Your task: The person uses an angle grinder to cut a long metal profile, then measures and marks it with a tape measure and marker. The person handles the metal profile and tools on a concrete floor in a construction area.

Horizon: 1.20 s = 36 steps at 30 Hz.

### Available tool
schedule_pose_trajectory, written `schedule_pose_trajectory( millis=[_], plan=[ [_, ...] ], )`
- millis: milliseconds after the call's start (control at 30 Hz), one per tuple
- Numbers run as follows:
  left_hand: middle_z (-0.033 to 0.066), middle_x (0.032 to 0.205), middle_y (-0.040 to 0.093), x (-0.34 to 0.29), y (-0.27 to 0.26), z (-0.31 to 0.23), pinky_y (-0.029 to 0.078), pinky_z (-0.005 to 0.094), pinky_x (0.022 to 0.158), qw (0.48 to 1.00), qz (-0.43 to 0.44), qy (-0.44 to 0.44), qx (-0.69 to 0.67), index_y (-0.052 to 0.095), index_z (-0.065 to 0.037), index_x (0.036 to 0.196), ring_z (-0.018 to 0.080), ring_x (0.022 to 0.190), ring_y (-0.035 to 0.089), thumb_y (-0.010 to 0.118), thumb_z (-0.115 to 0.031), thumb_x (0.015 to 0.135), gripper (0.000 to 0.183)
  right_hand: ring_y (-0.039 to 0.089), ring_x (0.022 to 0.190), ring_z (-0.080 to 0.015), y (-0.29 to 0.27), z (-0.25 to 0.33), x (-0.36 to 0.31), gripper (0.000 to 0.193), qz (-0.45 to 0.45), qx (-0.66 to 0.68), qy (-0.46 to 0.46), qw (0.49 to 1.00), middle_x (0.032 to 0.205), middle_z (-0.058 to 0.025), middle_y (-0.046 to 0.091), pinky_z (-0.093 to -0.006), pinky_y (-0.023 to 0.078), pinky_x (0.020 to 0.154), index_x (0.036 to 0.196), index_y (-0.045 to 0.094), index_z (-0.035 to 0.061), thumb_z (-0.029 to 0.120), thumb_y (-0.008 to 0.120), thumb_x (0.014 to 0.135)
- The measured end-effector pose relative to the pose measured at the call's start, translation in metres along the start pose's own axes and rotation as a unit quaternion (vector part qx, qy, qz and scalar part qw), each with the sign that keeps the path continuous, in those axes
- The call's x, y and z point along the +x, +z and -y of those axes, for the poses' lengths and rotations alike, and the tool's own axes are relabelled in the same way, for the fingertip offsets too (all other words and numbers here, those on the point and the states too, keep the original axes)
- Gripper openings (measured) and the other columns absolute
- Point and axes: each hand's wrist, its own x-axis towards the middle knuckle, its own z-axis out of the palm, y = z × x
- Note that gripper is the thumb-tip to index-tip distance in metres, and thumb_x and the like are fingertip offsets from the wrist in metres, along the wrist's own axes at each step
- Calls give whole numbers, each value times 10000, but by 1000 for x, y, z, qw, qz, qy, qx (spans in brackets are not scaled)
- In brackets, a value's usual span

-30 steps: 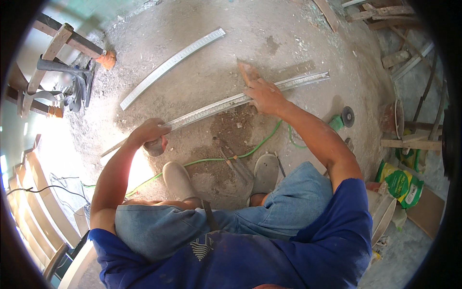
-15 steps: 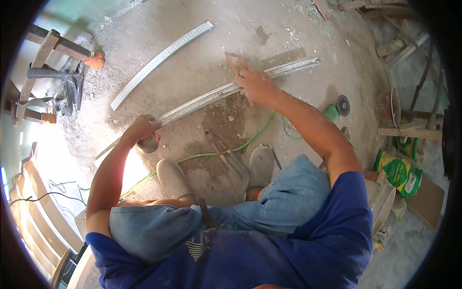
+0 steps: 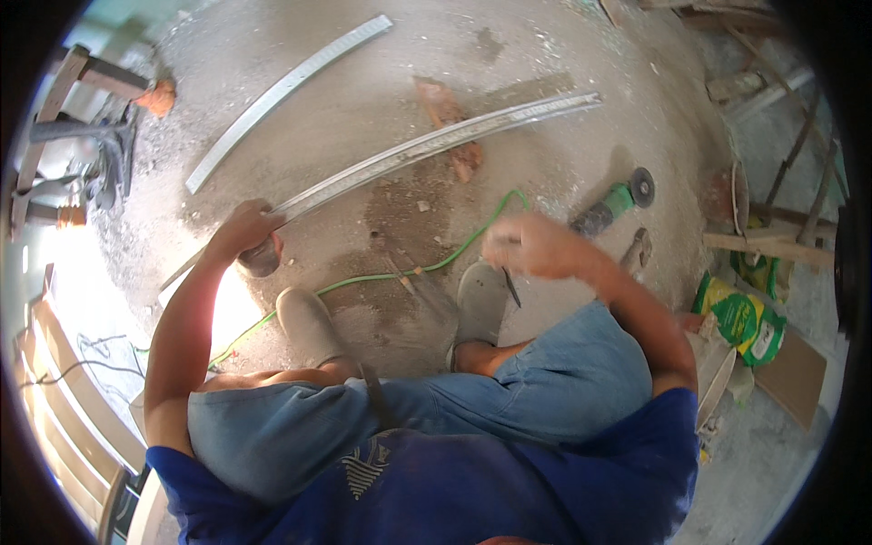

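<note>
My left hand [image 3: 245, 232] is closed around the near-left end of a long slotted metal strip [image 3: 391, 154]. Just below that hand is a round, dull object [image 3: 262, 259], possibly resting on the floor; its kind is unclear. The strip slopes up to the right and crosses over a reddish-brown block [image 3: 465, 160]. Off the strip, my right hand [image 3: 536, 247] hovers above my right shoe [image 3: 481, 295], smeared by motion, so its fingers cannot be read. Nearby lies a thin dark stick [image 3: 512, 289]. A second metal strip [image 3: 286, 102] lies farther off, apart from my hands.
A green angle grinder [image 3: 613, 204] lies to the right, with a small dusty tool [image 3: 638, 252] beside it. A green cord [image 3: 445, 263] runs past my feet, over a long-handled tool [image 3: 406, 280]. Wooden supports [image 3: 109, 73] stand left; yellow-green bags [image 3: 745, 318] lie right.
My right hand has left the block and the strip and drawn back toward my right knee. The block lies uncovered under the strip. My left hand keeps its hold; the view has shifted slightly.
</note>
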Motion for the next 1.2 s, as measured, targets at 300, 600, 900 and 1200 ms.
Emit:
schedule_pose_trajectory(
  millis=[300,600,900,1200],
  plan=[
    [258,1055,695,-11,3,-15,533,459,832,999,-34,-24,-3,691,15,1106,382,978,690,660,-396,835,494,686,846,-345,155,-188,-60,258,-114,-91,261,954,821,-185,695,-430,521,730,819,648,24,278,686,848],
    [243,1036,700,-18,1,-18,524,471,811,999,-31,-36,3,697,10,1079,388,953,689,658,-413,860,478,656,906,-442,169,-163,-57,335,-163,-71,342,923,907,-252,677,-485,509,778,991,611,33,263,763,802],
    [243,998,707,-9,3,-17,540,432,798,999,-29,-7,29,694,19,1107,329,928,705,658,-355,869,445,644,830,-447,162,-180,-53,256,-188,-94,288,934,835,-248,658,-482,495,721,912,611,10,198,715,773],
    [270,1030,697,-6,3,-9,549,464,798,1000,-16,-8,-3,679,35,1110,383,947,704,659,-365,854,475,571,667,-254,114,-124,-27,267,-252,31,142,957,787,-127,621,-389,474,631,939,568,-5,168,707,791]
  ],
)
